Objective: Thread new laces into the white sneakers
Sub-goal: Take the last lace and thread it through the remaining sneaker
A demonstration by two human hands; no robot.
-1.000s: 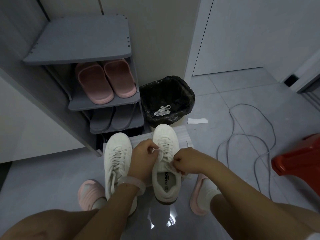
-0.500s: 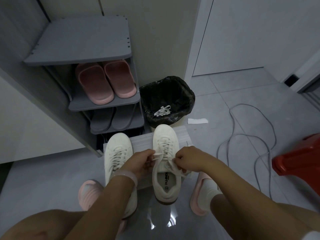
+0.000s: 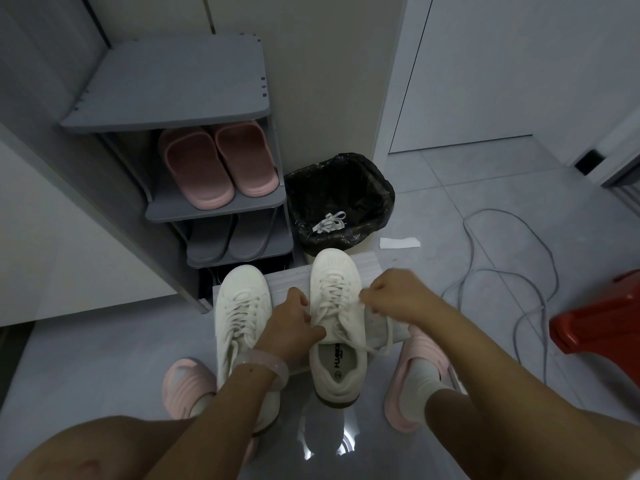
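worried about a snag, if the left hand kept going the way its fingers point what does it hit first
The left hand has its fingers pointing right, across the right sneaker, which it already touches at the side. Carrying on, it would likely run into the lace and then the right hand; depth is uncertain.

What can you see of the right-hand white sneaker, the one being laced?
The right-hand white sneaker stands upright, toe pointing away, on a pale board beside its laced twin. Its upper looks like white leather; the insole bears printed lettering. The left hand holds its side; the right hand pinches the lace, loose ends trailing right.
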